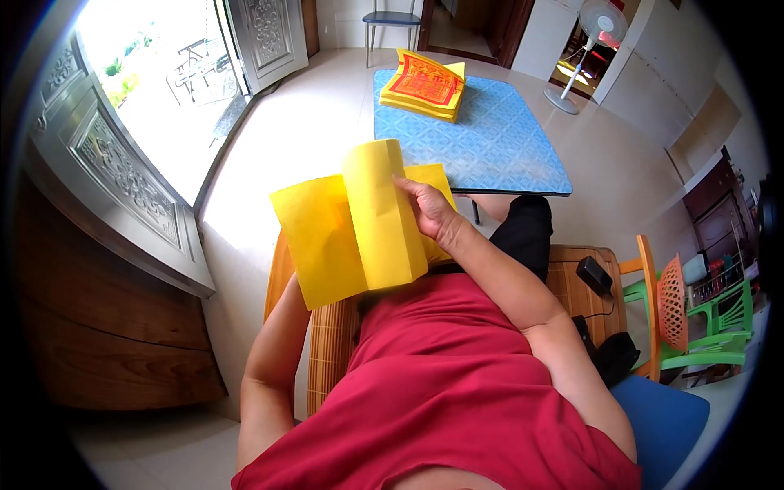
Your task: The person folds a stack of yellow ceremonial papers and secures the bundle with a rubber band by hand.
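Yellow paper sheets (pixel 317 237) are spread above my lap, with one part (pixel 380 220) curled over into an upright fold in the middle. My right hand (pixel 430 211) grips the right side of this fold, thumb on top and the other fingers partly hidden. My left hand is out of sight beneath the left part of the paper; only the forearm shows. Ahead of me, a stack of yellow joss paper (pixel 423 82) with red print rests on the far left part of the blue table (pixel 498 139), its top sheets lifting.
I sit on a wooden seat (pixel 563 269) with a black adapter (pixel 594 275) and its cable at my right. Green plastic chairs (pixel 710 351) and an orange basket (pixel 672 304) stand further right. An open metal door (pixel 122 163) is at left, a standing fan (pixel 603 23) at back right.
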{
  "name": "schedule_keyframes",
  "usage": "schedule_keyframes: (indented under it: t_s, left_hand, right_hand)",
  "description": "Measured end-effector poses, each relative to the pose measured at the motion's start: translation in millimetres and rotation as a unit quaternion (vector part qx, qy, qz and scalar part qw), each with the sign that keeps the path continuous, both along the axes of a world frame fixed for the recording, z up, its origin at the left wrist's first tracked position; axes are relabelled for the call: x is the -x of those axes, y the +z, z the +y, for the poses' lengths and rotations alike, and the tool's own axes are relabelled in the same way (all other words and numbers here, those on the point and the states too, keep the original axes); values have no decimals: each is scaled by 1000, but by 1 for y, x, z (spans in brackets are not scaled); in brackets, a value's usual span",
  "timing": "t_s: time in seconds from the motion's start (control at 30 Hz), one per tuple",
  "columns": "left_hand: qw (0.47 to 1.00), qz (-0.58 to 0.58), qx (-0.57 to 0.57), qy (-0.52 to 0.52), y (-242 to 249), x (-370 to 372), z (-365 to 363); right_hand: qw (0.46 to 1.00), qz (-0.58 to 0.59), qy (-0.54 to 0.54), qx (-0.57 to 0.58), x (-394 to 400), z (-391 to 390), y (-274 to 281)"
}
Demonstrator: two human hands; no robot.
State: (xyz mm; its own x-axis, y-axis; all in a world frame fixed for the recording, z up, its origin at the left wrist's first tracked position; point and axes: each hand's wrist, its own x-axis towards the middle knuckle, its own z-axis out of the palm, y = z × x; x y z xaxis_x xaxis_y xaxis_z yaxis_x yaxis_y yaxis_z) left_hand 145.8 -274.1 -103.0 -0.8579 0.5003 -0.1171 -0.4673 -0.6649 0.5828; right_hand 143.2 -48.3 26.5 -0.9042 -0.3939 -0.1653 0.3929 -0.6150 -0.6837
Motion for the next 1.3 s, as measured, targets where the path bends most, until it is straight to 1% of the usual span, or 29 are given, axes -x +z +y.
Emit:
schedule_keyframes:
  t_s: [0.13, 0.2, 0.27, 0.33, 0.87, 0.93, 0.97, 1.1, 1.3]
  left_hand:
    - [1000, 0, -6, 3, -1, -4, 1]
    - [1000, 1, -9, 4, -3, -9, -3]
    - [1000, 1, -11, 6, -1, -1, -9]
    - [1000, 1, -13, 7, 6, 5, 7]
    - [999, 0, -30, 16, 2, -7, 2]
    - [999, -1, -32, 17, 6, 1, 0]
    - [999, -1, -32, 18, 3, -7, 2]
    - [999, -2, -36, 19, 1, -11, -6]
    - [999, -3, -42, 22, 3, -9, 2]
  right_hand:
    - [1000, 6, 7, -1, -2, 0, 1]
    - [1000, 6, -6, -8, -4, -2, 4]
    - [1000, 5, -5, -9, -3, -2, 3]
    - [1000, 4, 9, -4, 0, 0, -1]
    - [1000, 1, 5, -4, 2, 3, -9]
    - [1000, 4, -1, -6, 3, 3, -10]
    - [1000, -16, 3, -4, 3, 4, -10]
    - [1000, -12, 2, -7, 5, 4, -13]
    - [1000, -11, 6, -7, 5, 5, -15]
